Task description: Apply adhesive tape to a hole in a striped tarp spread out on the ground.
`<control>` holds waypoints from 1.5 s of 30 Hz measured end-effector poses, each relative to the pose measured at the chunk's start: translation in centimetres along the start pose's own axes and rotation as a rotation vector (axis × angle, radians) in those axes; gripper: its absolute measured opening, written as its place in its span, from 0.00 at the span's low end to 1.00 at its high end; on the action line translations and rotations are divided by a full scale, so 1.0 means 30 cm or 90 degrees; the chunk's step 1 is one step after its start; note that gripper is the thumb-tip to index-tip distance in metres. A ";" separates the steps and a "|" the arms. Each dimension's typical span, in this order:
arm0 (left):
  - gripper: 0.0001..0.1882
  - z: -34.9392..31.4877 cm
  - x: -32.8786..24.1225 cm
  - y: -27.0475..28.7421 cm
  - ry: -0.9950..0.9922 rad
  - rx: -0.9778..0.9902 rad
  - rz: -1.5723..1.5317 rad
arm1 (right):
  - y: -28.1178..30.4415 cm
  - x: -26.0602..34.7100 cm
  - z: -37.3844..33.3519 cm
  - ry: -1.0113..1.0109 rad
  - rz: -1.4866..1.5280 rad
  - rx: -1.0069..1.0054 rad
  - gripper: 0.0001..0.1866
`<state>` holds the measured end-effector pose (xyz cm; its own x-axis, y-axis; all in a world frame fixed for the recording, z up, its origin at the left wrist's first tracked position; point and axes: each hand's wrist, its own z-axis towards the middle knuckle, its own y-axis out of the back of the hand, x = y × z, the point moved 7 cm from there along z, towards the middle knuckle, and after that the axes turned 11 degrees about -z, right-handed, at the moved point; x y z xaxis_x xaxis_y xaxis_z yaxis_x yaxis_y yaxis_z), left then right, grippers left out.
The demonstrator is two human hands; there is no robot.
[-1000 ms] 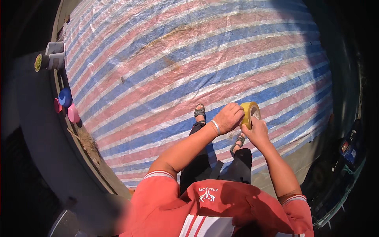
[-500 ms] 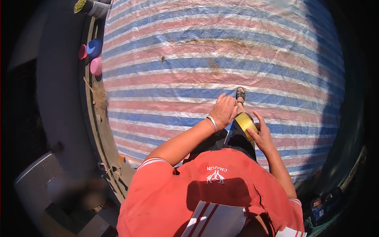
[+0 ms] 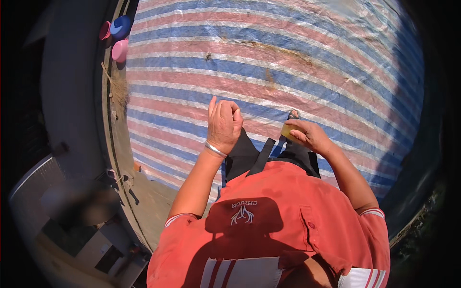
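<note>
While the left hand (image 3: 224,126) stands well apart from the other, its fingers are partly curled toward the thumb, one held straighter; whether it pinches a thin strip cannot be told. The right hand (image 3: 309,136) has fingers and thumb closed around a translucent yellow roll of plastic tape (image 3: 287,131), seen against the black cloth trouser leg (image 3: 293,152) and the red, white and blue striped plastic tarpaulin (image 3: 187,77). That roll should be light, firm and hard to damage, though smooth outside and tacky at a loose end; gripping across both rims seems surest.
</note>
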<state>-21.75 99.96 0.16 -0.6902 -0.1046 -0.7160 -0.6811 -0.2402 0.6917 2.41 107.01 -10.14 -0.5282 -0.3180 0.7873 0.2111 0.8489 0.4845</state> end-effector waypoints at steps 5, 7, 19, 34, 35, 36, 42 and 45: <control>0.05 0.020 0.219 0.316 0.015 -0.054 -0.003 | 0.010 0.184 0.237 0.019 -0.029 -0.006 0.17; 0.05 0.038 0.317 0.440 0.002 -0.075 -0.021 | 0.013 0.293 0.363 0.036 -0.099 0.010 0.16; 0.12 0.013 0.479 1.485 -0.357 -0.328 0.049 | 0.215 1.365 0.692 0.153 -0.351 -0.151 0.22; 0.11 0.274 0.730 1.539 -0.311 -0.269 0.086 | 0.243 1.242 1.150 0.134 -0.339 -0.115 0.19; 0.15 0.276 0.797 1.577 -0.262 -0.240 0.003 | 0.242 1.229 1.194 0.113 -0.353 -0.009 0.21; 0.15 0.289 0.837 1.582 -0.267 -0.234 -0.013 | 0.239 1.192 1.228 0.087 -0.359 0.094 0.23; 0.19 0.414 1.060 1.650 -0.246 -0.088 -0.053 | 0.112 1.191 1.395 0.110 -0.266 -0.038 0.23; 0.22 0.439 1.263 1.809 -0.299 -0.129 -0.061 | 0.061 1.305 1.425 0.109 -0.237 -0.010 0.19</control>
<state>-88.08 95.68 11.81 -0.6938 0.3605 -0.6234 -0.7179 -0.4139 0.5597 -53.04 114.18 5.27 -0.4267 -0.6689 0.6087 0.0454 0.6564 0.7531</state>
